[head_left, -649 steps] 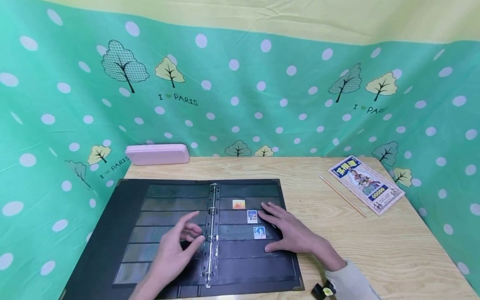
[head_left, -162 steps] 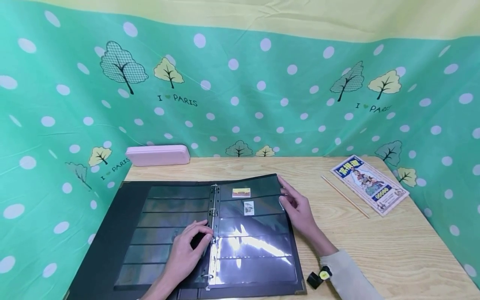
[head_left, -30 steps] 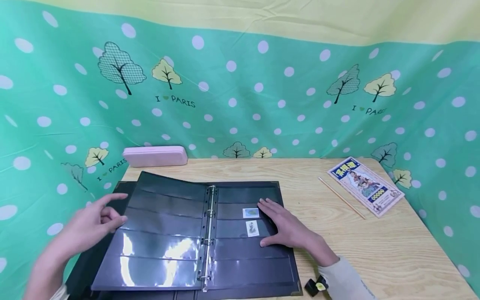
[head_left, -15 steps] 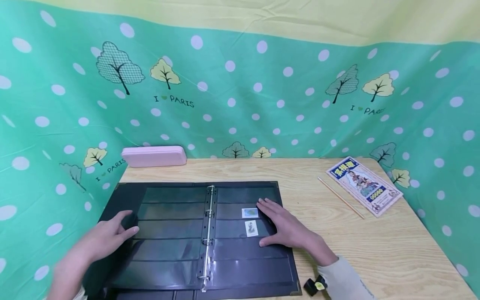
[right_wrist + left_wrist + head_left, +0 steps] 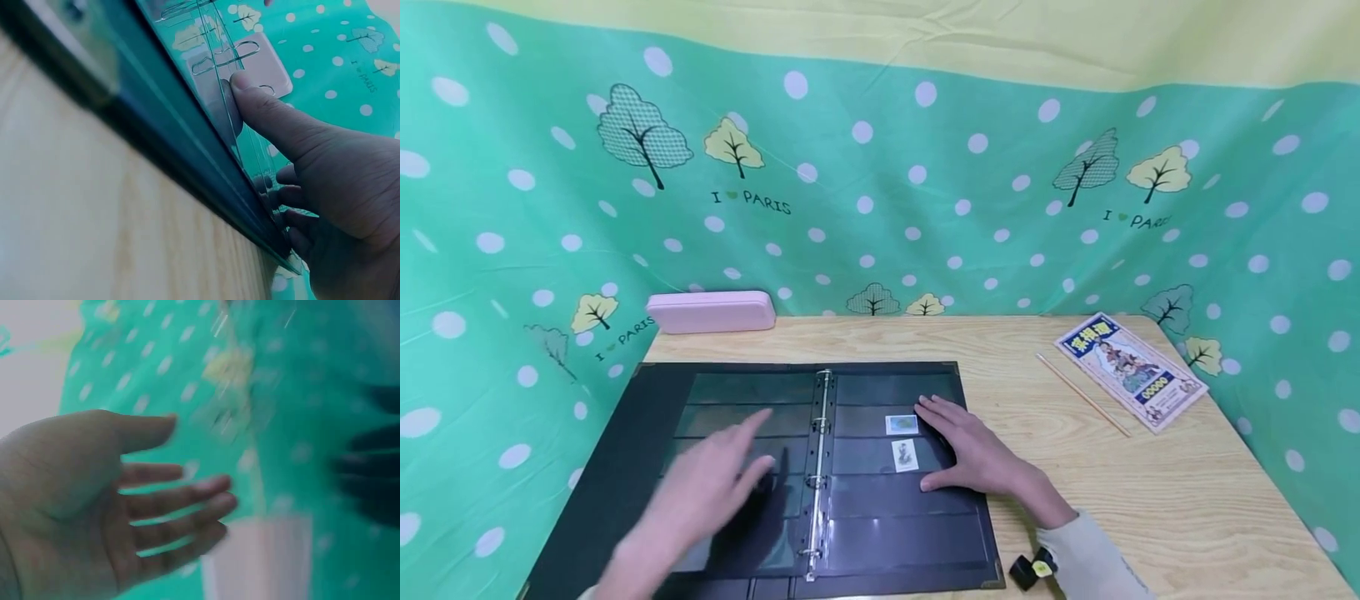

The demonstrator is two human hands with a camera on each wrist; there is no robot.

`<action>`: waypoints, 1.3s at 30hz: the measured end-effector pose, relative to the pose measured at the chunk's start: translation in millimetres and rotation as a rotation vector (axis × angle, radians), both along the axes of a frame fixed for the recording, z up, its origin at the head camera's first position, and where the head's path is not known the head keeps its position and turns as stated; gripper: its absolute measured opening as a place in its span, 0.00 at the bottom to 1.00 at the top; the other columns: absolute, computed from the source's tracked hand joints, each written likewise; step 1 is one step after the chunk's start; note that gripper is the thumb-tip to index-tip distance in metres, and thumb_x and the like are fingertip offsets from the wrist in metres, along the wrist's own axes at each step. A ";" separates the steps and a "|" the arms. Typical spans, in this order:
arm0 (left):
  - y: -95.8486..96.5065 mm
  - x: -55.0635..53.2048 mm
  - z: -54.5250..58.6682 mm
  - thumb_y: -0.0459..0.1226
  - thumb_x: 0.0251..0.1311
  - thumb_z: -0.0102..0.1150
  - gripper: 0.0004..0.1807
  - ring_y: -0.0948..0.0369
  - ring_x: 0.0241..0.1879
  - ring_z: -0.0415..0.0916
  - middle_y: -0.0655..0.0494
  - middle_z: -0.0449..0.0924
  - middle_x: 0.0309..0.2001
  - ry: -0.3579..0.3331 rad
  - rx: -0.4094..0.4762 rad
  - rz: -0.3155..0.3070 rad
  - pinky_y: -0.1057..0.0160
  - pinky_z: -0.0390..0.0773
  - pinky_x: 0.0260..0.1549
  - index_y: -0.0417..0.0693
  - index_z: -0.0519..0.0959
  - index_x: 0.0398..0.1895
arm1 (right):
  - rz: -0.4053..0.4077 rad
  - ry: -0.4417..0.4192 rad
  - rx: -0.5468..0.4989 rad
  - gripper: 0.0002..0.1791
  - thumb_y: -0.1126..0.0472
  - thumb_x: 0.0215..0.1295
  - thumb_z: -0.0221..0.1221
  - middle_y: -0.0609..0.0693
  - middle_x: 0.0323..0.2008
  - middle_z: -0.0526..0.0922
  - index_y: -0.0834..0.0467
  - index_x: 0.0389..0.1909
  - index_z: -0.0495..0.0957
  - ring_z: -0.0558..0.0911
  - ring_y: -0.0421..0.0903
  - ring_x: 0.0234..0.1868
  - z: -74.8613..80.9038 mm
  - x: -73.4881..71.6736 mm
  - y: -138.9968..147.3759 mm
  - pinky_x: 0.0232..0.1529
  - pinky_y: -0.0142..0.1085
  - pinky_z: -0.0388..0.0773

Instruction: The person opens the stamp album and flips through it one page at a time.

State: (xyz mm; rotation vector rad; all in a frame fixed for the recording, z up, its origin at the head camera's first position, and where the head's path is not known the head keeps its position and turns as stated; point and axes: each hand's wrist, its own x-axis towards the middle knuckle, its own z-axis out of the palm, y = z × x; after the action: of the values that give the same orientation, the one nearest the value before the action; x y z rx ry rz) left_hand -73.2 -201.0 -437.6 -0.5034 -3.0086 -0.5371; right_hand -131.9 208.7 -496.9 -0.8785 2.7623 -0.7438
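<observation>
A black ring-bound stamp album lies spread on the table, its clear strip pages held by a metal ring spine. On its right page sit a blue-and-green stamp and, just below, a pale stamp with a grey picture. My right hand rests on that page's outer edge, fingers and thumb spread; in the right wrist view the thumb lies along the page surface. Blurred by motion, my left hand hovers over the left page, its fingers extended and holding nothing.
A pink case stands at the back left by the green dotted cloth. A thin wooden stick and a printed booklet lie to the right. Beside my right sleeve is a small black object.
The album has been leafed through, so different stamps show on the right page. A page has settled flat on the left, and my left hand has moved from its outer edge toward the spine.
</observation>
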 end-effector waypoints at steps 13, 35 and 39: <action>52.4 14.4 -65.8 0.59 0.79 0.63 0.52 0.38 0.88 0.47 0.42 0.52 0.89 -0.096 0.257 -0.073 0.32 0.51 0.83 0.51 0.47 0.93 | -0.005 -0.009 -0.021 0.63 0.34 0.57 0.81 0.57 0.86 0.63 0.55 0.87 0.63 0.59 0.64 0.87 -2.8 -4.3 -0.3 0.79 0.70 0.63; 55.5 16.7 -91.9 0.58 0.76 0.66 0.54 0.40 0.87 0.51 0.41 0.59 0.87 0.062 0.262 -0.060 0.66 0.26 0.84 0.41 0.51 0.90 | -0.143 0.121 -0.304 0.45 0.57 0.69 0.78 0.63 0.81 0.69 0.54 0.83 0.70 0.65 0.66 0.83 -11.0 -21.2 10.8 0.77 0.70 0.66; 56.0 16.6 -91.8 0.58 0.76 0.65 0.54 0.40 0.86 0.51 0.41 0.59 0.86 0.076 0.253 -0.060 0.66 0.26 0.84 0.40 0.51 0.90 | -0.182 0.144 -0.284 0.52 0.53 0.67 0.79 0.62 0.85 0.64 0.54 0.87 0.63 0.56 0.66 0.87 -15.7 -26.6 14.4 0.80 0.73 0.57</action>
State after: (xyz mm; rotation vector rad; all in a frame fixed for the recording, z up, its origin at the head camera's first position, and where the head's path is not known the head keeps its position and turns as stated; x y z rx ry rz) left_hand -56.7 -145.1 -529.4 -0.5825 -2.8053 -0.8671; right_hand -158.5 223.1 -512.7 -0.7594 2.9402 -1.1720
